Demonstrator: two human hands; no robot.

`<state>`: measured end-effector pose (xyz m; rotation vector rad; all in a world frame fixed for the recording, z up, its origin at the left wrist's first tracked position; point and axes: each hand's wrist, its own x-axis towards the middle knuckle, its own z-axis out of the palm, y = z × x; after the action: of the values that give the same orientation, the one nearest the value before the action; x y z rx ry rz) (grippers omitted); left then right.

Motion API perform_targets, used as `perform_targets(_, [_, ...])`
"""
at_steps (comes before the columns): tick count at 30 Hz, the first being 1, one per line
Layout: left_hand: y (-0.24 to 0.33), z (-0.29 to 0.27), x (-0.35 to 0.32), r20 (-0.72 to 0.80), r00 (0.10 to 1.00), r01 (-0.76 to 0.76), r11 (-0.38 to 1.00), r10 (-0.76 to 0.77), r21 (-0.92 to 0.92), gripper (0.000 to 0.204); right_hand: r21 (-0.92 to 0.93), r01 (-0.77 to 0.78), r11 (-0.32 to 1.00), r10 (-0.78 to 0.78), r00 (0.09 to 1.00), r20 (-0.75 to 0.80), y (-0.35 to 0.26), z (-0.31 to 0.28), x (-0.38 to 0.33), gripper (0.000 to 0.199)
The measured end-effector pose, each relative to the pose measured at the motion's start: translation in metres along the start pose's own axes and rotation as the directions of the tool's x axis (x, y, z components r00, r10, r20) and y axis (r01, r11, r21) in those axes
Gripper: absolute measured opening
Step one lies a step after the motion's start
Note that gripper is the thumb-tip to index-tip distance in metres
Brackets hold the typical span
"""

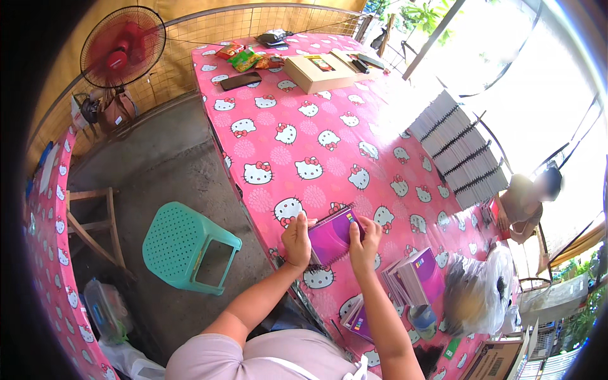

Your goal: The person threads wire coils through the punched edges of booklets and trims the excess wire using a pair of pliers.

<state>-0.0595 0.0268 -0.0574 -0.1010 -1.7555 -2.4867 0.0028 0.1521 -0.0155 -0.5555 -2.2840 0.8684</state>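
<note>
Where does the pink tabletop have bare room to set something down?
The table is bare between the phone, tan box, spiral-bound stacks and held purple notebook. Crowded: the near right end, with notebook piles and plastic bag.

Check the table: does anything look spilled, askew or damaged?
Nothing stands out: the left hand and right hand hold a purple notebook, the white notebook stacks stand in a row, and no spill shows on the pink tablecloth.

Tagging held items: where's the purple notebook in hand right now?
Head view, below and right of centre: the notebook is between left hand and right hand, over the pink tablecloth.
</note>
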Motion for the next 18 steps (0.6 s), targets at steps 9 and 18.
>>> perform_targets(9, [0.092,-0.011,-0.039,0.349,0.931,0.127,0.992,-0.111,-0.021,0.03,0.194,-0.713,0.674,0.732,0.68,-0.042,0.064,-0.228,-0.183,0.033])
perform_targets(18, [0.016,0.015,-0.161,0.538,0.527,0.226,0.719,-0.658,0.657,0.059,0.415,-0.835,0.362,0.784,0.514,0.349,0.068,-0.2,-0.213,0.054])
